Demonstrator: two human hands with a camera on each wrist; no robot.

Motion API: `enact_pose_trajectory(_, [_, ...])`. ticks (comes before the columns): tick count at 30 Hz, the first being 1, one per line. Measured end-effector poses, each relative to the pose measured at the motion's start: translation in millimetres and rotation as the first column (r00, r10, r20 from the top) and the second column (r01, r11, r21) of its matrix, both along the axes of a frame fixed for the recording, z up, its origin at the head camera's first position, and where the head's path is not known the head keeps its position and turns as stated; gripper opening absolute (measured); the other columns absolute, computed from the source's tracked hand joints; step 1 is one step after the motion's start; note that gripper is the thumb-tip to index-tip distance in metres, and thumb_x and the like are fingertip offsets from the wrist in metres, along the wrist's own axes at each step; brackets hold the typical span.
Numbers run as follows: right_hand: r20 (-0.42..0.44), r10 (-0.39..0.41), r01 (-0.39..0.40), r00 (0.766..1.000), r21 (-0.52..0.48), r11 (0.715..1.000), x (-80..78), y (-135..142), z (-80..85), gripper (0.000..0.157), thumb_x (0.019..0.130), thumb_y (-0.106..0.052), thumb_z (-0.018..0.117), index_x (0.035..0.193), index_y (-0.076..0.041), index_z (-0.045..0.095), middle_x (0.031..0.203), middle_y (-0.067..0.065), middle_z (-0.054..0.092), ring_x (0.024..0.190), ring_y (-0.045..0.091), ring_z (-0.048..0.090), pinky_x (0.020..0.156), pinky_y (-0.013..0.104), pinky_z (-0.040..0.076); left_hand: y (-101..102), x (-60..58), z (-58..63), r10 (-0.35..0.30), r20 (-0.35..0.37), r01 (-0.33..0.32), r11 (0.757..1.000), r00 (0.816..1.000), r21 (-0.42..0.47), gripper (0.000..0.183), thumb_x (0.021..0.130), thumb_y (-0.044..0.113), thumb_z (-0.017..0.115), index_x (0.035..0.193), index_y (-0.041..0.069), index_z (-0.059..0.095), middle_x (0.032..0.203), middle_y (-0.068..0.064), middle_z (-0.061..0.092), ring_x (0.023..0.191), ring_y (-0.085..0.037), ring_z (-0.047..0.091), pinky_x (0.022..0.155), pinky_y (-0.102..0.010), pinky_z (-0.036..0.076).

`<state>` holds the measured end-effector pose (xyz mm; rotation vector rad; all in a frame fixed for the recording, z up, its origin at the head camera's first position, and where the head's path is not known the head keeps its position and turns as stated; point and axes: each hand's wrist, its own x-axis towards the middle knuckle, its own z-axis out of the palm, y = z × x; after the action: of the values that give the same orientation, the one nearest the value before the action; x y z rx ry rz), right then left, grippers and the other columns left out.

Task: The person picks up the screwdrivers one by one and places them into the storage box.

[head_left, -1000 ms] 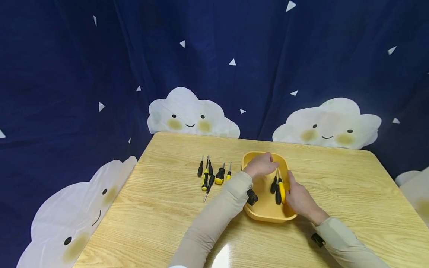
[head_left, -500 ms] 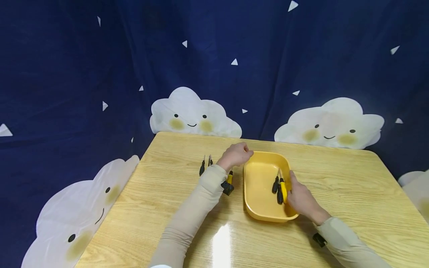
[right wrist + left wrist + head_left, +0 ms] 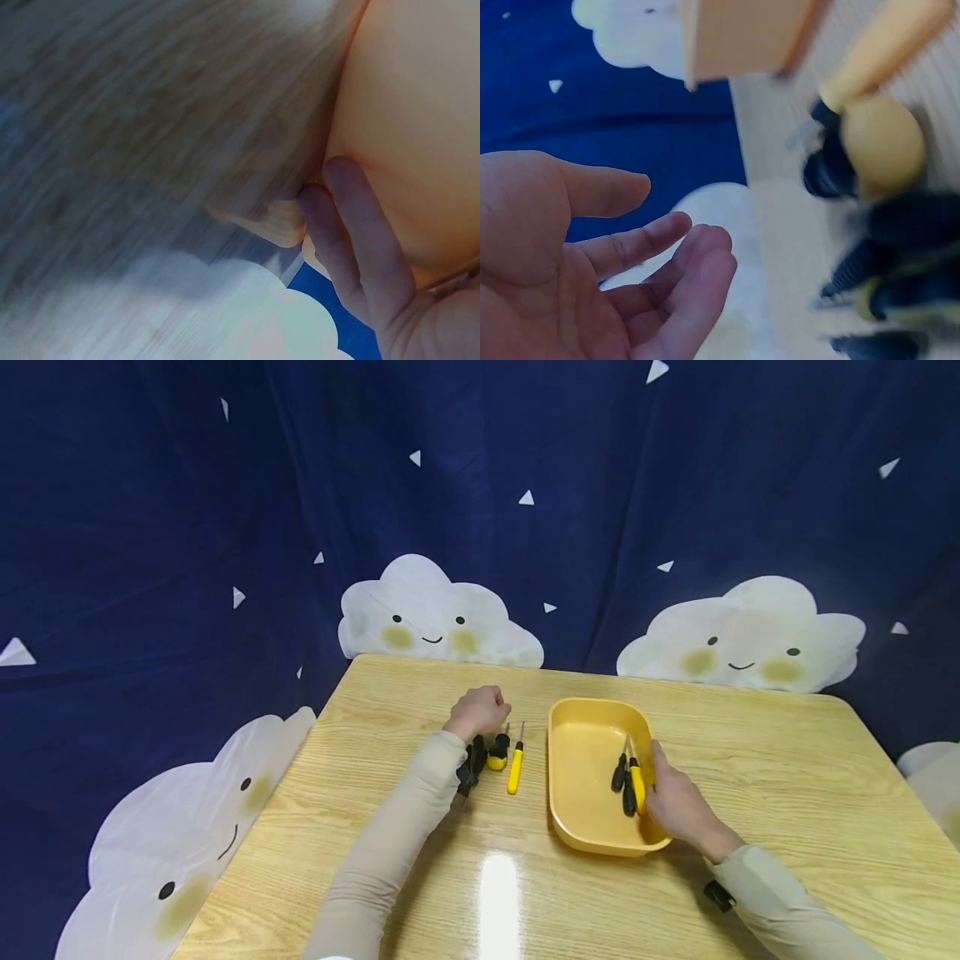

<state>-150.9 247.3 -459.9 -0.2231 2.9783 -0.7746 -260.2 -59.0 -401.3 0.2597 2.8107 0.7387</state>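
Note:
My left hand hangs over the screwdrivers at the table's left middle. In the left wrist view its palm holds nothing, the fingers loosely bent. Closest to it lie a stubby black-and-yellow screwdriver, a slim yellow screwdriver and several black-handled ones, partly hidden by the wrist in the head view. My right hand grips the right wall of a yellow plastic bin, with fingers against its outside. Inside the bin are a yellow-handled screwdriver and two black-handled screwdrivers.
The wooden table ends at the back against a dark blue curtain with cloud prints. A bright reflection shows near the front. The bin's raised wall stands between the loose screwdrivers and those inside.
My left hand has moved left out of the bin, past its left wall, to above the loose screwdrivers. The right hand has stayed at the bin's right wall.

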Motion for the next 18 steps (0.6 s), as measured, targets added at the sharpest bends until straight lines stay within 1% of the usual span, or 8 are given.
enact_pose_trajectory(4, [-0.002,-0.003,0.003,1.0,0.003,1.0,-0.4,0.9,-0.8,0.068,0.089,0.0,0.039,0.146,0.01,0.003,0.1,0.036,0.057,0.055,0.019,0.052,0.049,0.031,0.043,-10.5,-3.9,-8.6,0.043,0.027,-0.043,0.999,0.999,-0.021,0.025,0.099,0.026,0.046,0.079,0.011,0.048,0.055,0.001,0.034,0.044,-0.012,0.026,0.042,-0.026,0.023])
enact_pose_trajectory(6, [0.0,-0.007,0.007,1.0,0.002,1.0,-1.3,1.5,-1.4,0.068,0.089,-0.001,0.038,0.146,0.009,0.003,0.102,0.037,0.056,0.056,0.019,0.052,0.049,0.031,0.043,-14.6,-4.7,-12.0,0.058,0.029,-0.057,0.998,0.998,-0.038,0.023,0.099,0.024,0.046,0.081,0.01,0.05,0.055,0.0,0.033,0.043,-0.013,0.025,0.042,-0.026,0.023])
enact_pose_trajectory(8, [0.001,-0.009,0.009,1.0,0.003,1.0,-1.9,1.7,-1.9,0.068,0.089,-0.001,0.038,0.146,0.009,0.003,0.1,0.036,0.057,0.055,0.019,0.052,0.048,0.031,0.043,-18.5,-5.6,-15.8,0.073,0.025,-0.071,0.995,0.997,-0.065,0.019,0.099,0.021,0.046,0.086,0.009,0.053,0.057,-0.001,0.035,0.045,-0.013,0.027,0.043,-0.027,0.025])
enact_pose_trajectory(10, [0.003,-0.008,0.008,1.0,0.002,1.0,-2.4,1.8,-2.1,0.068,0.089,-0.001,0.038,0.146,0.009,0.003,0.095,0.034,0.058,0.053,0.019,0.051,0.047,0.031,0.043,-22.2,-6.7,-19.6,0.09,0.022,-0.088,0.992,0.996,-0.095,0.016,0.098,0.019,0.045,0.094,0.008,0.056,0.064,-0.003,0.043,0.048,-0.015,0.033,0.046,-0.029,0.028])
enact_pose_trajectory(12, [0.008,-0.008,0.008,1.0,0.002,1.0,-2.2,1.6,-2.2,0.068,0.089,-0.001,0.038,0.146,0.009,0.002,0.09,0.031,0.059,0.052,0.018,0.05,0.046,0.031,0.042,-25.6,-8.7,-24.2,0.108,0.025,-0.104,0.987,0.994,-0.121,0.017,0.098,0.017,0.045,0.102,0.007,0.058,0.072,-0.006,0.05,0.053,-0.017,0.037,0.049,-0.031,0.03])
enact_pose_trajectory(15, [0.004,-0.004,0.004,1.0,0.006,1.0,-1.9,1.8,-2.2,0.068,0.089,-0.001,0.039,0.146,0.009,0.003,0.088,0.029,0.059,0.052,0.018,0.05,0.046,0.031,0.042,-30.0,-11.8,-31.4,0.136,0.012,-0.132,0.979,0.991,-0.156,0.026,0.096,0.017,0.048,0.118,0.008,0.058,0.091,-0.01,0.061,0.06,-0.019,0.046,0.052,-0.033,0.035])
enact_pose_trajectory(18, [-0.002,-0.005,0.005,1.0,0.007,1.0,-2.2,2.1,-2.7,0.068,0.089,-0.001,0.039,0.146,0.01,0.004,0.089,0.03,0.059,0.053,0.018,0.05,0.047,0.03,0.042,-34.2,-14.4,-37.4,0.155,0.004,-0.152,0.974,0.988,-0.169,0.038,0.094,0.016,0.051,0.131,0.009,0.053,0.101,-0.012,0.063,0.066,-0.022,0.053,0.053,-0.034,0.038])
